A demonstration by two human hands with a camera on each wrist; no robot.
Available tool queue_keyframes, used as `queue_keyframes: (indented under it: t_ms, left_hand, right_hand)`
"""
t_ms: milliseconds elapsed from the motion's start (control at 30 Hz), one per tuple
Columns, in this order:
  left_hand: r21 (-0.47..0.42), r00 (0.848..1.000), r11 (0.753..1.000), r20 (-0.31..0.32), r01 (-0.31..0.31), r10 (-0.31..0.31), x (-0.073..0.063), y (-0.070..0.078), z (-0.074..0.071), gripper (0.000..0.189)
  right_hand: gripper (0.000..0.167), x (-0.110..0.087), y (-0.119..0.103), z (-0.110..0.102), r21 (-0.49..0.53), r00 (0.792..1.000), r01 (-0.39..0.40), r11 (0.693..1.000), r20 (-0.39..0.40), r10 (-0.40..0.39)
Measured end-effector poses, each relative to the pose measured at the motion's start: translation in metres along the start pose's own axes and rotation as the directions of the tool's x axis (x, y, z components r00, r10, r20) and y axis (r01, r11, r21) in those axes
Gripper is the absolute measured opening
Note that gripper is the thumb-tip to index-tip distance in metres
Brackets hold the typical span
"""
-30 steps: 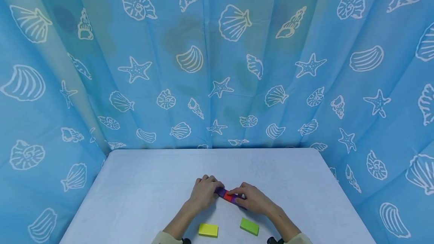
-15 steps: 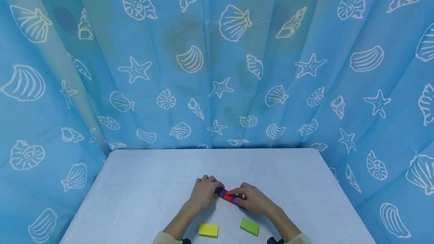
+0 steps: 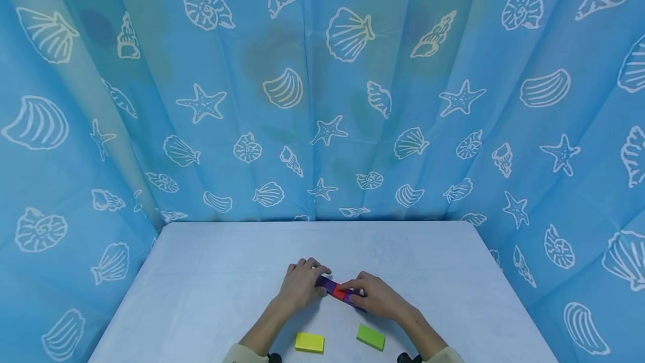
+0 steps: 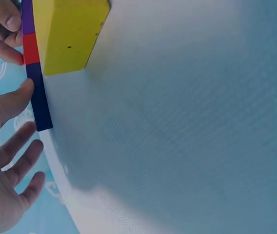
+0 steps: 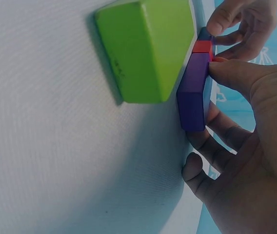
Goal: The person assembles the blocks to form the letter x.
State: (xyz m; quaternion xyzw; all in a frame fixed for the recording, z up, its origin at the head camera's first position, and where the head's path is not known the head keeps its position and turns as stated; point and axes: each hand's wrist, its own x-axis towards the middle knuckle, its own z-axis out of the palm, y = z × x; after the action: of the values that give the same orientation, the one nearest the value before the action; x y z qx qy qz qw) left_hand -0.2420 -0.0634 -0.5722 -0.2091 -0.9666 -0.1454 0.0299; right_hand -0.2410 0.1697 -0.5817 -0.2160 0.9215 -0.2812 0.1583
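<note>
A row of blocks lies slantwise on the table between the hands: a dark purple block (image 3: 326, 284) at left, a red block (image 3: 339, 292) in the middle and a purple block (image 5: 193, 87) at right. My right hand (image 3: 379, 297) holds the purple block between thumb and fingers, with the index finger reaching to the red one. At the dark block's outer end, my left hand (image 3: 298, 287) has its thumb against the side, while its other fingers spread loosely past the end, as the left wrist view shows. The right palm hides part of the row in the head view.
Nearer the person, a yellow block (image 3: 309, 343) lies at left and a green block (image 3: 370, 337) at right. They are on a white-covered table (image 3: 211, 273). A blue curtain (image 3: 312, 94) with white shell prints stands behind and on both sides.
My left hand has shifted slightly left and away, its fingers loosening from the dark purple block, whose end now shows more. The right hand and the loose blocks stay put.
</note>
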Motion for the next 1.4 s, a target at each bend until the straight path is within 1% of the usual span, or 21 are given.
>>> queue_keyframes:
  t_ms: [167, 367, 467, 600, 767, 1200, 1400]
  left_hand:
    - [-0.014, 1.000, 1.000, -0.010, -0.004, 0.004, 0.0007, -0.0027, 0.0007, 0.035]
    - [-0.030, 1.000, 1.000, -0.021, 0.006, -0.006, 0.0013, -0.0019, 0.0034, 0.027]
    - [-0.034, 1.000, 0.999, -0.026, 0.000, -0.001, 0.0009, -0.0017, 0.0034, 0.025]
    - [-0.045, 1.000, 0.999, -0.030, -0.006, 0.005, 0.0008, -0.0014, 0.0034, 0.024]
    - [-0.062, 1.000, 0.998, -0.028, -0.001, -0.001, 0.0012, -0.0003, 0.0033, 0.024]
    - [-0.062, 1.000, 0.998, -0.020, 0.002, -0.003, 0.0007, -0.0001, 0.0043, 0.024]
    - [-0.058, 1.000, 0.998, -0.007, 0.007, -0.007, 0.0008, 0.0000, 0.0049, 0.024]
  right_hand:
    - [0.030, 0.0001, -0.0005, -0.0010, -0.004, 1.000, -0.005, 1.000, 0.003, 0.005]
    - [0.031, -0.0004, -0.0031, -0.0024, -0.010, 1.000, -0.010, 1.000, 0.006, 0.010]
    - [0.031, -0.0007, -0.0041, -0.0027, -0.010, 1.000, -0.015, 1.000, 0.005, 0.015]
    - [0.031, -0.0014, -0.0049, -0.0032, -0.006, 1.000, -0.003, 1.000, 0.003, 0.003]
    - [0.030, -0.0025, -0.0053, -0.0039, -0.002, 1.000, 0.011, 1.000, 0.002, -0.011]
    - [0.031, -0.0033, -0.0067, -0.0024, 0.002, 1.000, 0.005, 1.000, -0.004, -0.005]
    - [0.031, -0.0041, -0.0068, -0.0011, 0.007, 1.000, 0.003, 1.000, -0.002, -0.003]
